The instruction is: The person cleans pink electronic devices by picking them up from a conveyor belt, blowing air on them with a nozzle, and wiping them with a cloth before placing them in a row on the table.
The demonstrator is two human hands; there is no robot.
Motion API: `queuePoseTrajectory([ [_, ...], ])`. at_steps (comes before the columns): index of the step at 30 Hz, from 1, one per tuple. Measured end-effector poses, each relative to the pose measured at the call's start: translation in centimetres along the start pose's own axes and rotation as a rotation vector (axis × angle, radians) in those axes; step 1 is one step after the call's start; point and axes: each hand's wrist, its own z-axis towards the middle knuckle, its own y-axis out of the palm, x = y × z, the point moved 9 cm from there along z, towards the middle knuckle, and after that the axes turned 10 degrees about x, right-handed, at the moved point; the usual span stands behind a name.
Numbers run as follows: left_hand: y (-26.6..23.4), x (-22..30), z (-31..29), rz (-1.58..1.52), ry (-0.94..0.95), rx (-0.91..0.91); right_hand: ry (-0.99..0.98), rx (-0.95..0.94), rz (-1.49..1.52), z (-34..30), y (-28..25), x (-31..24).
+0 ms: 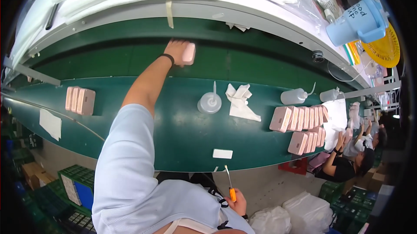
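Observation:
My left hand reaches out over the dark green recessed strip beyond the bench. Its fingers are wrapped round a pale pink rounded block, whose exact kind I cannot make out. Low on the right, just off the bench's near edge, my right hand grips an orange-handled tool with a thin, slightly bent shaft and a pale tip pointing up. Close to that tip, a small white rectangular piece lies on the green bench. A squeeze bottle stands mid-bench beside a crumpled white cloth.
Rows of pink blocks stand at right, and a few more at left near a white sheet. Two squeeze bottles lie behind the right rows. A shelf overhangs the far side, carrying a blue cup. A co-worker sits at right.

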Motion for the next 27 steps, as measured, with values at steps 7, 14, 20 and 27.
queuePoseTrajectory([
  [7, -5.2, 4.1, -16.9, -2.392, -0.609, -0.340, -0.352, -0.110, 0.032, 5.0, -1.8, -7.7],
  [14, -10.2, 12.7, -36.3, -2.378, -0.609, -0.385, -0.784, -0.235, -0.093, 8.4, -3.5, -15.5],
  [20, -14.6, 15.8, -43.8, -1.572, -0.634, -0.124, -1.018, -0.401, -0.190, 6.6, -4.1, -15.1],
  [27, -16.9, 22.0, -50.5, -1.165, -0.546, -0.347, -1.094, -0.409, -0.171, 6.7, -4.8, -13.3],
])
